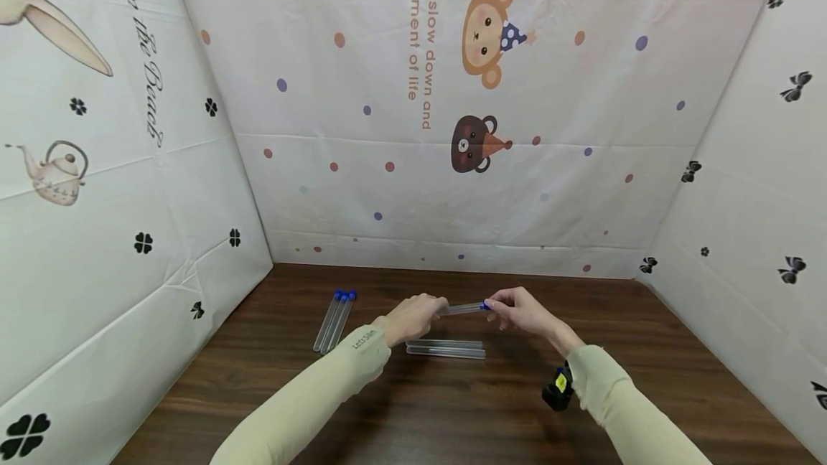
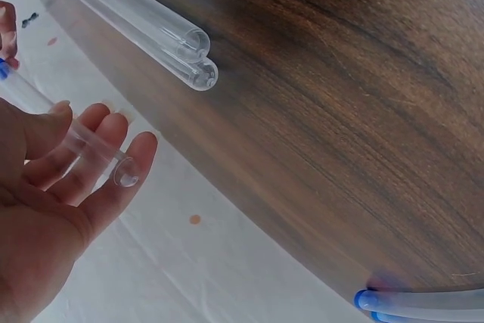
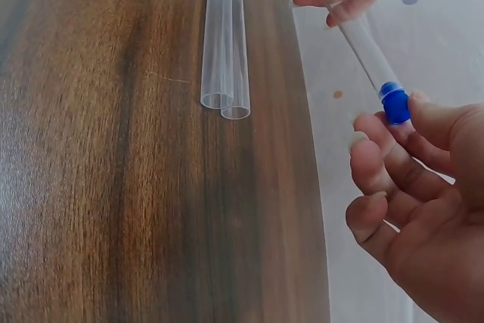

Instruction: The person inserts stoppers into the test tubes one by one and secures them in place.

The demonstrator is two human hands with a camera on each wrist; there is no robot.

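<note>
A clear test tube [image 1: 464,308] is held sideways above the table between both hands. My left hand [image 1: 413,316] grips its rounded end, the thumb across the tube and the fingers beneath in the left wrist view. At the other end sits a blue stopper [image 3: 395,106] in the tube's mouth, pinched between the thumb and index finger of my right hand [image 3: 427,179]. Two uncapped clear test tubes [image 1: 446,349] lie side by side just nearer than the hands, their open mouths to the right. How deep the stopper sits I cannot tell.
Three test tubes with blue stoppers [image 1: 334,321] lie together at the left of the brown wooden table [image 1: 478,415]. A black object with a yellow label [image 1: 557,393] shows beside the right sleeve. White printed cloth walls [image 1: 413,214] enclose the back and sides.
</note>
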